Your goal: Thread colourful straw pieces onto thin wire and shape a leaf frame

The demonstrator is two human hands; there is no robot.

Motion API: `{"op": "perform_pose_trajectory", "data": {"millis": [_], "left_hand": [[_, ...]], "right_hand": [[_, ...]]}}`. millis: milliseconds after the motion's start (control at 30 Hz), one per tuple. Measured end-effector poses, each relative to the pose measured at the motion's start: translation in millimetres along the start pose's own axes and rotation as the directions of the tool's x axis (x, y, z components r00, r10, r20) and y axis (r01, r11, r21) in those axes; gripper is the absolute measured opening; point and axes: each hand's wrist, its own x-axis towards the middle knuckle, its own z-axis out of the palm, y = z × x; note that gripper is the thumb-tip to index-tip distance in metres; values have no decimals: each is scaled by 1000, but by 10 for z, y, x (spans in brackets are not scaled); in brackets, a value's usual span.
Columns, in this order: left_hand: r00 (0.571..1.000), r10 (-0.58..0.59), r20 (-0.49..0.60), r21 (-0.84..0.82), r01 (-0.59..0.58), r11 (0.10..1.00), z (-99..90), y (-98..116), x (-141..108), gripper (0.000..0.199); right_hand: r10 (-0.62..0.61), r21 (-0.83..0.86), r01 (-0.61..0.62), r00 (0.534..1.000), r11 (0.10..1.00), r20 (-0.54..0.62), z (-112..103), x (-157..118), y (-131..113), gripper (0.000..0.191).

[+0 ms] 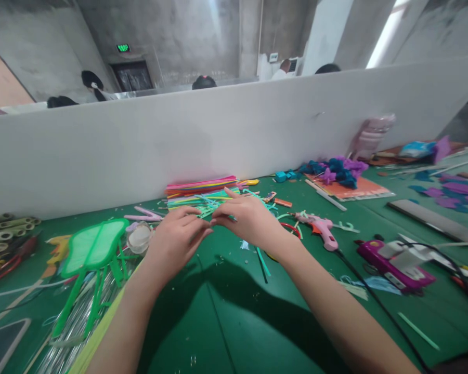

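Observation:
Over the green table (222, 291), my left hand (177, 236) and my right hand (247, 215) meet at the fingertips. Thumb and fingers are pinched together on both, and whatever they may hold is too small or hidden to make out. Just beyond the fingers lie a stack of coloured sheets or strips (203, 185) and a jumble of light-green strips (206, 205). A clear round container (139, 239) stands beside my left hand. Past my right wrist rests a pink glue gun (322, 228) with a black cord.
A green plastic stool-like piece (95, 246) stands at left over shiny silvery strips (68, 324). On the right are a magenta power strip (393, 267), blue and purple flower-like pieces (341, 171) and a long grey bar (432, 221). A white partition (140, 150) closes the back; people sit beyond.

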Motion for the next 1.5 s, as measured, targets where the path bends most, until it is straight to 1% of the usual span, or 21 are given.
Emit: {"op": "perform_pose_trajectory", "data": {"millis": [100,267,333,433,533,600,667,733,933,1067,1167,1267,1333,1367,1400,1433,1500], "left_hand": [[1000,-6,-10,9,6,1000,7,-4,3,15],[999,11,-32,-40,-12,999,-11,8,3,15],[999,5,-39,-39,-7,999,-25,18,5,14],[997,-36,-63,32,38,999,-60,27,7,14],[994,-70,-83,108,78,991,-80,36,8,15],[994,-62,-84,97,70,993,-69,47,11,17],[995,-53,-88,58,59,997,-43,59,13,17],[994,-64,-94,47,68,997,-16,67,12,17],[983,-147,-114,126,161,979,10,49,-7,18],[981,-172,-89,83,179,980,33,67,-3,19],[976,-205,-77,38,208,977,65,96,5,21],[951,-297,-84,4,298,955,81,104,11,22],[911,-404,-79,-46,401,915,65,95,19,22],[886,-462,-45,-99,456,884,48,88,26,22],[859,-511,22,-166,507,846,25,81,32,24],[834,-540,112,-243,550,799,-3,73,38,27],[793,-536,291,-394,610,688,-67,58,45,38]], "right_hand": [[18,-73,-19,1000,997,-7,37,2,-11,13],[61,-132,-68,996,989,-57,53,10,-35,23],[71,-132,-81,994,988,-82,50,19,-49,21],[97,-126,-110,990,986,-100,48,31,-70,17],[164,-139,-175,983,975,-87,47,30,-87,17],[217,-151,-226,973,962,-74,49,23,-98,18],[245,-157,-254,967,954,-73,53,15,-106,20],[250,-164,-261,965,951,-81,56,12,-106,20],[251,-197,-263,964,944,-84,33,19,-71,19],[280,-226,-298,954,927,-107,28,14,-72,23],[293,-243,-309,951,919,-100,35,9,-72,26],[283,-215,-297,954,930,-94,28,11,-50,24],[267,-178,-281,958,943,-103,13,15,-20,19],[258,-156,-274,959,949,-114,6,16,0,17],[249,-132,-265,960,955,-127,0,17,21,17],[241,-105,-257,960,961,-141,-4,16,44,16],[224,-41,-234,961,971,-163,-8,11,86,16]]}}
